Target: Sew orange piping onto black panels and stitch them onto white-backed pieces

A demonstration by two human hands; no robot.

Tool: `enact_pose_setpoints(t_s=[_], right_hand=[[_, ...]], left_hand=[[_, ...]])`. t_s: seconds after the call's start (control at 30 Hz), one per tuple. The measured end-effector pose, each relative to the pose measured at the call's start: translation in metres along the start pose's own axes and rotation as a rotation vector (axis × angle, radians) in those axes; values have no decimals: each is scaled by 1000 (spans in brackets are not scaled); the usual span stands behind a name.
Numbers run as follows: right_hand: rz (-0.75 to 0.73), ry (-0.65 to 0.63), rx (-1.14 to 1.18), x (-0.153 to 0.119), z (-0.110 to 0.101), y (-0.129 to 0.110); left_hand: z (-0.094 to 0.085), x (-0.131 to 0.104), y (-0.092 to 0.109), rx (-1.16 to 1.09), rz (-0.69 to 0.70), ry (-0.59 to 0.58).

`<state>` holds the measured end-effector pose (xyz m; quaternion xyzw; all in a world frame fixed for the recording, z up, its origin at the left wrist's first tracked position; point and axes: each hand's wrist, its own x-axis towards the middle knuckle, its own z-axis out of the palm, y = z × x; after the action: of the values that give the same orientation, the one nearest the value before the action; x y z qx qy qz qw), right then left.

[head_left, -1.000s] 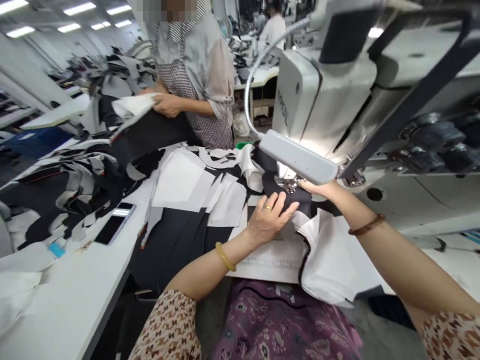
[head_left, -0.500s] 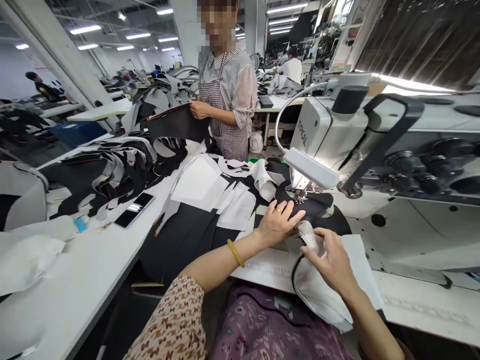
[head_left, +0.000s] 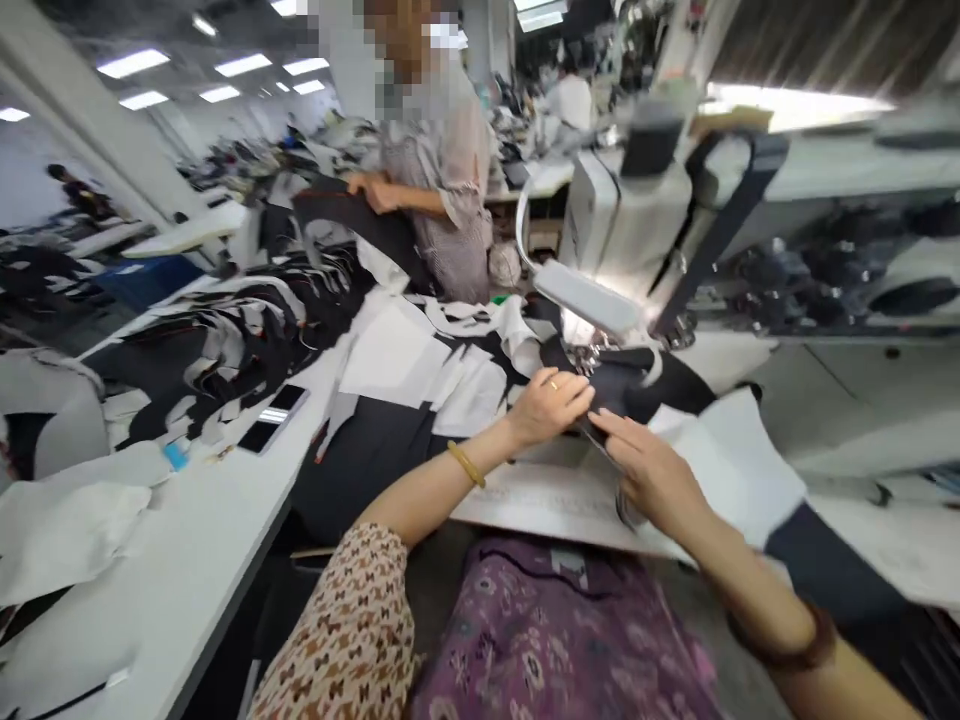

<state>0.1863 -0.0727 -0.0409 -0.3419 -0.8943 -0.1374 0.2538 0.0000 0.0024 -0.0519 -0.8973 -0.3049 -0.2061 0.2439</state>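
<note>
The sewing machine [head_left: 600, 210] stands at the right, its lit needle area just beyond my hands. My left hand [head_left: 551, 405], with a ring, has its fingers together on the edge of dark fabric [head_left: 619, 385] near the presser foot. My right hand [head_left: 645, 460] pinches the near edge of that fabric, close to my left fingertips. White and dark material [head_left: 742, 460] spreads out to the right, past my right hand. The right side of the view is blurred.
Cut white pieces [head_left: 394, 350] and dark panels lie left of the machine. A phone [head_left: 274, 420] rests on the white table [head_left: 187, 540]. Across the table a person [head_left: 450, 190] holds a dark panel. Piled dark and grey pieces [head_left: 225, 340] sit further left.
The view has shifted. My right hand has moved up beside my left and let go of the white folded material. The white and dark material now spreads further right.
</note>
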Motion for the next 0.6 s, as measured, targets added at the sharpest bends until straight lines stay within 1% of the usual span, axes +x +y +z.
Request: enact_pose_setpoints(t_s=[0.03, 0.07, 0.13, 0.27, 0.33, 0.4, 0.47, 0.6], right_hand=[[-20, -36, -6, 1, -3, 4], [-7, -72, -16, 4, -4, 7], [10, -158, 4, 9, -6, 11], [68, -326, 42, 17, -12, 14], [80, -345, 57, 17, -17, 16], [79, -325, 85, 16, -20, 20], [67, -307, 118, 16, -23, 26], [51, -338, 150, 18, -27, 35]], left_hand=[[2, 0, -2, -40, 64, -9], [4, 0, -4, -83, 96, -28], [9, -3, -5, -161, 110, -25], [14, -6, 1, -186, 13, 11], [16, -5, 5, -191, -37, 27], [19, -3, 9, -190, -59, 39], [20, 0, 10, -178, -42, 57], [18, 1, 9, -162, 0, 104]])
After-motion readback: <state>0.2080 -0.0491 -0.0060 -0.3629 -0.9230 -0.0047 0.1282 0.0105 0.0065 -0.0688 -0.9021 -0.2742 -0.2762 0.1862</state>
